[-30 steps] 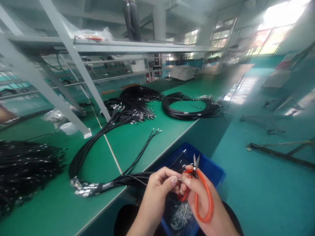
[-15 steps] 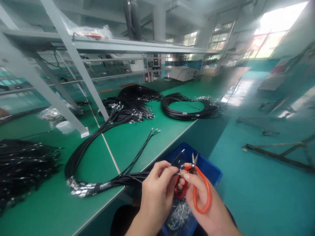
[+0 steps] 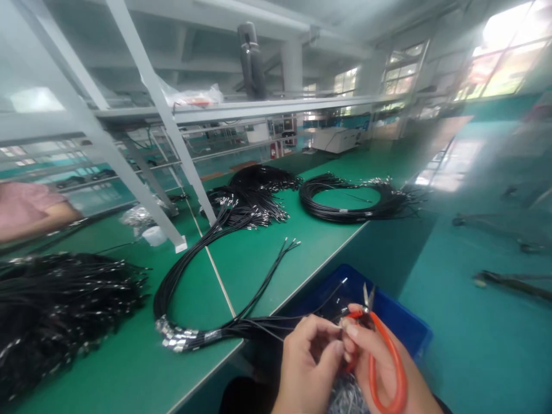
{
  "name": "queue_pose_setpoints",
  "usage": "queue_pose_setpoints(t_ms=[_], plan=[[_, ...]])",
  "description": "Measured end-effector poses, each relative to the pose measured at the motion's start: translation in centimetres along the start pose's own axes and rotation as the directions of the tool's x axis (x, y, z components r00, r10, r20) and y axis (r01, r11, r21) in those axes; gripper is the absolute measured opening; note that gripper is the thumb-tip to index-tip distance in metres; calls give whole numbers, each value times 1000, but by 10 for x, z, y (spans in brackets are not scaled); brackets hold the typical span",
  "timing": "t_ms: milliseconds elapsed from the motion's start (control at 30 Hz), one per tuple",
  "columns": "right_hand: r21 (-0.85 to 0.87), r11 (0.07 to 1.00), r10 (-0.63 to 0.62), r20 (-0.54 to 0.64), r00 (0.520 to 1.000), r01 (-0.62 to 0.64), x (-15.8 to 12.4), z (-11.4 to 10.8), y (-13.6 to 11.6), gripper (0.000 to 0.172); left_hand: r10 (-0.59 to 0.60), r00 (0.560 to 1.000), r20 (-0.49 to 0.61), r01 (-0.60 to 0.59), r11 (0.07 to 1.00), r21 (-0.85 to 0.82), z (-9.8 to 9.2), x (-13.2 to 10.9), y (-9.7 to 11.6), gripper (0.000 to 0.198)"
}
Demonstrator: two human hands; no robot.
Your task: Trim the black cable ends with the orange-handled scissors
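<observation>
Left fingers [image 3: 317, 328] curl loosely (hold unclear) beside right fingers [image 3: 368, 339] wrapped round orange-handled scissors [image 3: 393, 352]

A bare left hand [image 3: 311, 359] and right hand [image 3: 374, 342], with black cloth [image 3: 246, 397] below.
The fingers [image 3: 318, 325] are slender, the left thumbnail [image 3: 338, 347] short and rounded, and the right forearm [image 3: 420, 394] uncovered as far as it shows. The cloth looks plain and soft-edged, cut off by the bottom of the view; a dark patch [image 3: 443, 406] beside that forearm is too small to identify.
</observation>
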State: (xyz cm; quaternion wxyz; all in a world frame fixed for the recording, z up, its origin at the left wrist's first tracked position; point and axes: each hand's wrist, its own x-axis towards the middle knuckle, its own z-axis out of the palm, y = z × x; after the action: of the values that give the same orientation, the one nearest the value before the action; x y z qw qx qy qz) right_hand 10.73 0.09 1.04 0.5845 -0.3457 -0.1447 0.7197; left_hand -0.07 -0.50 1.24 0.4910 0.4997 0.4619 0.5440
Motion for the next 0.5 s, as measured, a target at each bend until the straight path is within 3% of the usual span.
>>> queue_pose_setpoints(t_ms=[100,233,367,500], plan=[[-12,1000,-24,35,999,24,1,-3,3,25,41,999,-28,-40,999,26,0,-1,0,4],[-49,991,-122,52,991,124,3,-2,1,21,-86,995,57,92,990,-110,-8,5,0,10],[-197,951,-241,10,971,238,7,4,-8,29,-179,982,61,184,977,-108,-14,11,-1,17],[-223,949,-211,67,975,221,10,13,-13,38,-188,975,121,205,967,-148,-15,11,2,17]])
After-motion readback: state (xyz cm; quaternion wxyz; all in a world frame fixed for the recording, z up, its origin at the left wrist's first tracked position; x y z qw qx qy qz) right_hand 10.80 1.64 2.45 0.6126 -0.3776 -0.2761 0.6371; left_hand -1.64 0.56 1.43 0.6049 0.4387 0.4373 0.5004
